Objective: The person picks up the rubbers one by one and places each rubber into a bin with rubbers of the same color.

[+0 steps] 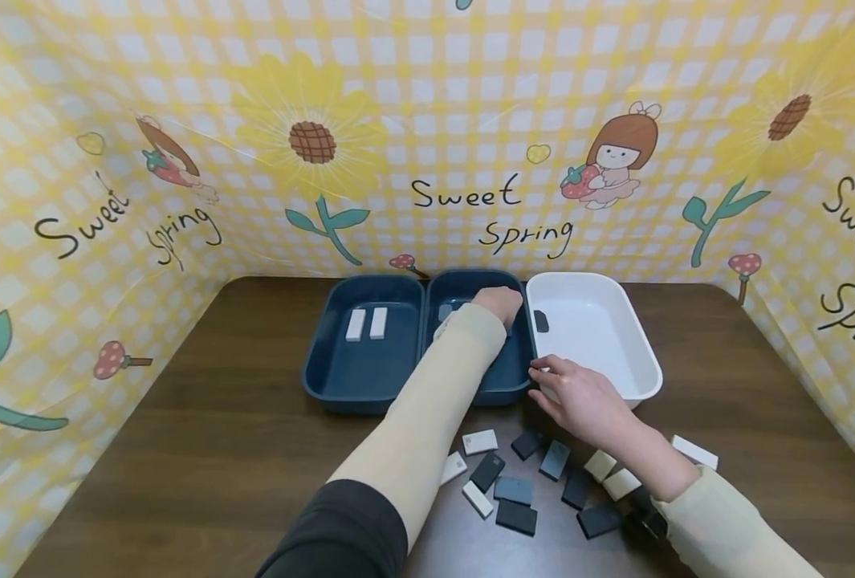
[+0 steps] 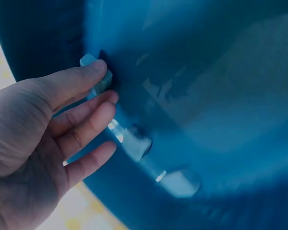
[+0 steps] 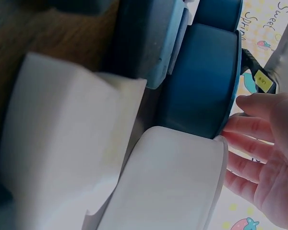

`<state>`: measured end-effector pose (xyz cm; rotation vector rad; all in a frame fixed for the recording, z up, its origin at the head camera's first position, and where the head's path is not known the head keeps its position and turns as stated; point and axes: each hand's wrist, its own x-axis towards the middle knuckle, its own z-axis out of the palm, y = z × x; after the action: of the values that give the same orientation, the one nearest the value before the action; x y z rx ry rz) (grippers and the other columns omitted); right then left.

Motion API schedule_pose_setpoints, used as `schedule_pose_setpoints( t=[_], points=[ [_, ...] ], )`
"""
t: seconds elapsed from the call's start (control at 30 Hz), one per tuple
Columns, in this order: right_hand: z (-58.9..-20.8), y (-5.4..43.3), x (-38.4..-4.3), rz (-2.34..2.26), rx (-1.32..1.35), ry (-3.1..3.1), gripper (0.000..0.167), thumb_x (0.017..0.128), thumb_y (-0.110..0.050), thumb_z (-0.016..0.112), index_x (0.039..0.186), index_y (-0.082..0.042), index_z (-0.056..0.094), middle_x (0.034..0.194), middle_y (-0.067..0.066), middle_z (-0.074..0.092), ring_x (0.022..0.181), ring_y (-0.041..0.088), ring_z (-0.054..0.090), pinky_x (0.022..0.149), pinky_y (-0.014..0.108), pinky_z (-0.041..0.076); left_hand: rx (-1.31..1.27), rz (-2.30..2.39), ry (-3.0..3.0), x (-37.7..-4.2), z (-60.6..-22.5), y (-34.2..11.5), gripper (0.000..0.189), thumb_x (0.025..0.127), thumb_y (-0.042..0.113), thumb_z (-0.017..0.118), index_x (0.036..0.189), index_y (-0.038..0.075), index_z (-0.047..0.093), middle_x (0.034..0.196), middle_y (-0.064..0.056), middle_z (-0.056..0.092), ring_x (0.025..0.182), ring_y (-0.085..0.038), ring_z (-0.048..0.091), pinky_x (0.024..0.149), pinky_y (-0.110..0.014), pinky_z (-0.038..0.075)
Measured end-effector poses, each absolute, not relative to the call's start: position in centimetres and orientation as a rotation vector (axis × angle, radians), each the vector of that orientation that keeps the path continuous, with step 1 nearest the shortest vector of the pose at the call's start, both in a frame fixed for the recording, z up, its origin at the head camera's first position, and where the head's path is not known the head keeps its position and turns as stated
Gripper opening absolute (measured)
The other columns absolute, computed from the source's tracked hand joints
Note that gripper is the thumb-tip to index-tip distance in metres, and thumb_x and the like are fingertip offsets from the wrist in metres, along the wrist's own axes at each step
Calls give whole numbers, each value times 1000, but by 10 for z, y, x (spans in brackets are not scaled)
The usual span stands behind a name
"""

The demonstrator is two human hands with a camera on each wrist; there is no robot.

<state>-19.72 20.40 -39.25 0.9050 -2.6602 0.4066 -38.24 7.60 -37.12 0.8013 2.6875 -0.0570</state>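
My left hand (image 1: 499,303) reaches into the middle blue tray (image 1: 481,277). In the left wrist view its thumb and index finger pinch a small blue-grey block (image 2: 104,81) close to the tray's wall, while the other fingers spread loosely. Two more small blocks (image 2: 136,143) lie along that wall on the tray floor. Over the near left corner of the white tray (image 1: 644,371) is my right hand (image 1: 579,397), its fingers (image 3: 245,143) loosely extended at the rims where the white and blue trays meet.
A second blue tray (image 1: 362,397) on the left holds two white blocks (image 1: 366,324). One dark block (image 1: 541,321) is in the white tray. Several white, cream, black and blue-grey blocks (image 1: 516,516) lie scattered on the brown table (image 1: 203,449). A yellow checked cloth (image 1: 463,144) surrounds the table.
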Motion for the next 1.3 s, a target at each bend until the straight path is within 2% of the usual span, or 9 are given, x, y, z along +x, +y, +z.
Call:
schedule_pose_setpoints(
  t=[0.13,0.23,0.43,0.6,1.03,1.3],
  points=[
    [-392,204,-198,415,912,-2649,29,82,-15,79,106,1,73,106,14,67,85,24,68,74,37,56,679,-94,2728,-366,-369,76,26,96,14,62,122,12,66,116,-3,65,94,-16,57,87,-30,48],
    [-391,204,-198,413,911,-2642,29,82,-14,79,106,1,73,105,14,68,85,24,68,74,37,56,658,-92,2776,-363,-368,76,23,94,14,65,117,12,68,111,-2,66,90,-15,58,82,-32,50],
    [-390,203,-199,422,912,-2642,29,83,-15,78,107,1,73,106,13,67,85,23,68,73,37,56,653,-255,2811,-372,-374,79,25,100,17,54,122,15,66,110,-1,67,88,-15,60,81,-33,51],
    [-391,203,-199,417,904,-2633,29,83,-14,78,107,1,73,106,14,67,85,24,68,73,38,56,649,-329,2841,-379,-381,85,26,102,19,51,124,17,65,105,0,67,86,-14,60,77,-32,52],
    [-397,201,-197,400,886,-2647,31,82,-14,79,107,1,73,106,13,68,85,24,68,73,37,56,673,-329,2857,-378,-393,84,27,104,20,48,125,16,64,106,-1,68,84,-15,61,74,-32,53],
    [-395,203,-196,390,887,-2648,31,82,-14,79,108,2,73,106,14,68,86,24,68,74,37,56,716,-419,2850,-374,-381,87,29,104,21,46,129,18,62,111,0,67,86,-15,62,71,-34,54]
  ],
)
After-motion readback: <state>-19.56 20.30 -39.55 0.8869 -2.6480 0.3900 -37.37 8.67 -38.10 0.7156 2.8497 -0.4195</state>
